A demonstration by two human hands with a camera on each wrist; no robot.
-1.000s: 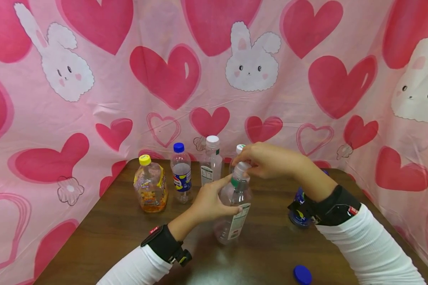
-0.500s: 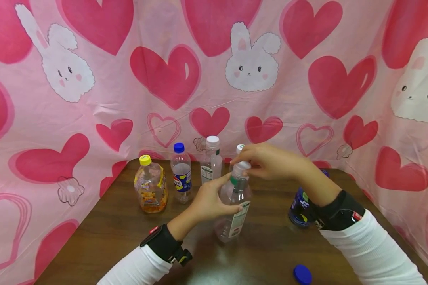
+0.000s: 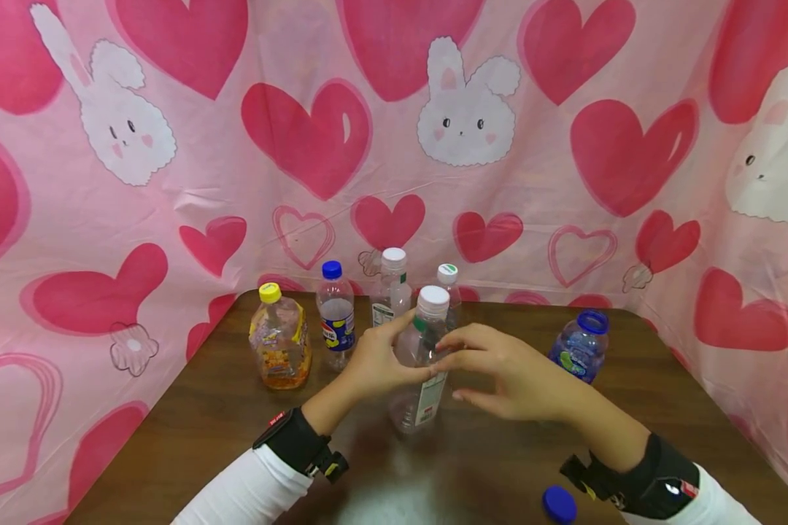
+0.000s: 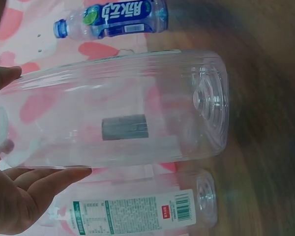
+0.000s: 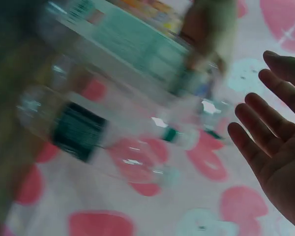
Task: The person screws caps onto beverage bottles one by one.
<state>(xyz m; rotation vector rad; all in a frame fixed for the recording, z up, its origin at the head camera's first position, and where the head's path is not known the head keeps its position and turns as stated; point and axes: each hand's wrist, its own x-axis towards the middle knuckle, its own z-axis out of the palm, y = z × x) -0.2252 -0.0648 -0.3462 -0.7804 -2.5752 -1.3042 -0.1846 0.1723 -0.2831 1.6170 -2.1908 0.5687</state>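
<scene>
In the head view, a clear plastic bottle (image 3: 430, 399) with a white cap (image 3: 433, 300) stands upright near the middle. My left hand (image 3: 384, 361) grips its upper body, thumb on the near side. The left wrist view shows that clear bottle (image 4: 118, 113) between thumb and fingers, its ridged base toward the dark table. My right hand (image 3: 512, 372) is just right of the bottle, below cap height, and its fingertips overlap the bottle's side in the head view. The right wrist view shows my right hand (image 5: 280, 132) with fingers extended and nothing in them.
Behind stand two more white-capped clear bottles (image 3: 394, 288). Left are a blue-capped bottle (image 3: 336, 321) and a yellow-capped bottle (image 3: 281, 343) with orange labelling. A capless blue bottle (image 3: 581, 346) stands right; a blue cap (image 3: 559, 504) lies at the table's (image 3: 223, 437) front.
My right hand has left the white cap and come down to the bottle's right side, its fingers opening. The bottle in my left hand has shifted slightly up in the view.
</scene>
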